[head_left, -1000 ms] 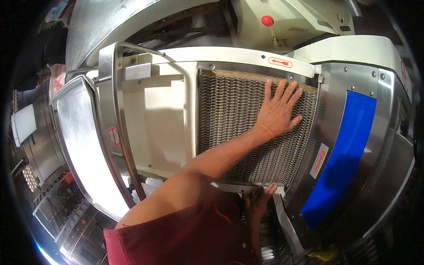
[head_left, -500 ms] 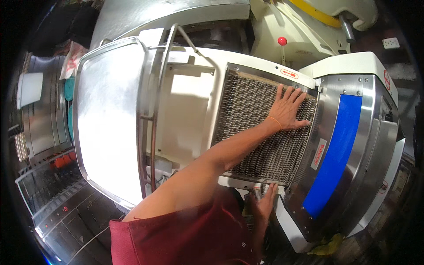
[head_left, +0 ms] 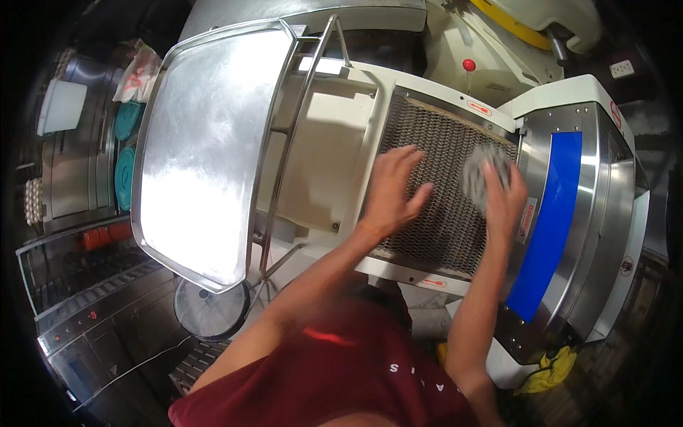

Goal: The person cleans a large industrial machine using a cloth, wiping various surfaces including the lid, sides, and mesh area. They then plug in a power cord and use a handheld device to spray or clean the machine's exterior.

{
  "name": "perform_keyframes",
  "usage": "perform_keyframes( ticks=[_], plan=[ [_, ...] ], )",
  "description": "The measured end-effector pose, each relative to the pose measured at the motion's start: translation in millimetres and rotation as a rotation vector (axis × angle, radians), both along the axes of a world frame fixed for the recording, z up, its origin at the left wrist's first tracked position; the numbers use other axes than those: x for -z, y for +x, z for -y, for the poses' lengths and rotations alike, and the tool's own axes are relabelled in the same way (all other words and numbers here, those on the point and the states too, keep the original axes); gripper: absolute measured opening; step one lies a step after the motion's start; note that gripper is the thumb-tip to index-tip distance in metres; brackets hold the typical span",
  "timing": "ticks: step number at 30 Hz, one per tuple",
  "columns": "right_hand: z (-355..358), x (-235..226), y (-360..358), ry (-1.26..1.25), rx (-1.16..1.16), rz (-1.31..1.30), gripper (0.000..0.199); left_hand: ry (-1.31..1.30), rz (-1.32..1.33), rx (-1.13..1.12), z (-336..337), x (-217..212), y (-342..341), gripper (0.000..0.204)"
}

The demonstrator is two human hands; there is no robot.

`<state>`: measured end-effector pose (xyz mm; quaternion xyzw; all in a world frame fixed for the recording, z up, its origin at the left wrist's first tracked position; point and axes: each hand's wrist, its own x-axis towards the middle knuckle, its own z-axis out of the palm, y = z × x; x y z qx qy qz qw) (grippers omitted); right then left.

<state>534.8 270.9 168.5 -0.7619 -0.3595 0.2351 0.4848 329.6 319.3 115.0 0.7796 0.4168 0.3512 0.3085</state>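
A grey rag (head_left: 475, 179), bunched up and a little blurred, is in my right hand (head_left: 506, 196) over the right part of the metal mesh conveyor belt (head_left: 445, 235). My left hand (head_left: 395, 191) is empty, thumb and fingers apart, at the belt's left edge; whether it touches the mesh I cannot tell. The belt lies in the white frame of a machine. Just right of it rises the machine's steel housing (head_left: 533, 285) with a blue stripe.
A large shiny tray (head_left: 206, 156) stands left of the belt, beside a bent metal tube rack (head_left: 284, 171). A round fan (head_left: 210, 309) is below it. A red-knobbed lever (head_left: 469, 65) sticks up behind the belt. A yellow cloth (head_left: 548, 371) lies at lower right.
My left hand has lifted from the belt's far right and drawn back to its left edge. My right hand has come up from the near edge over the mesh with the rag.
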Motion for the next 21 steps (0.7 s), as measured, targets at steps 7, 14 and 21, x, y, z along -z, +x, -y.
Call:
perform_keyframes(
  ticks=[7,14,21],
  plan=[
    [-164,135,-41,-0.133,-0.428,0.878,0.051,-0.103,-0.363,-0.053,14,19,-79,0.073],
    [-106,136,64,-0.156,-0.201,1.004,0.033,-0.021,-0.554,-0.117,26,43,-92,0.085],
    [-135,144,65,-0.442,-0.045,0.990,0.022,-0.016,-0.595,-0.116,25,43,-90,0.088]
  ],
)
